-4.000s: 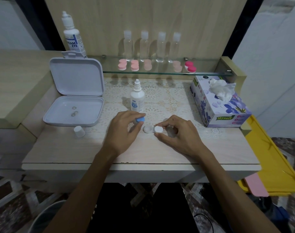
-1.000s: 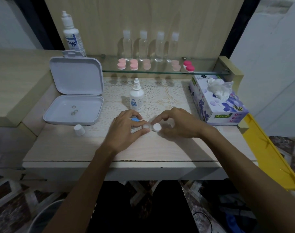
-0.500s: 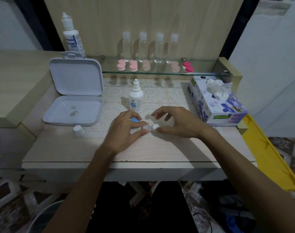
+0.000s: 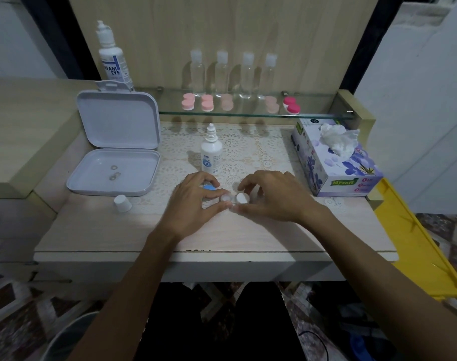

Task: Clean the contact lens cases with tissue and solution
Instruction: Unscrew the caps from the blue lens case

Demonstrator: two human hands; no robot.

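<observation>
Mid-desk near the front edge, left hand (image 4: 193, 201) pinches the white lens case (image 4: 233, 198) beside a blue cap (image 4: 209, 187); right hand (image 4: 271, 196), repositioned, now grips its right well's cap, likely unscrewing before cleaning.

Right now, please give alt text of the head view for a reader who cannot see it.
Two hands meet over a white lens case on a table: the left hand pinches one end, the right hand grips the other. A blue cap shows under the left fingers. Behind stands a solution bottle; a tissue box sits right.
</observation>
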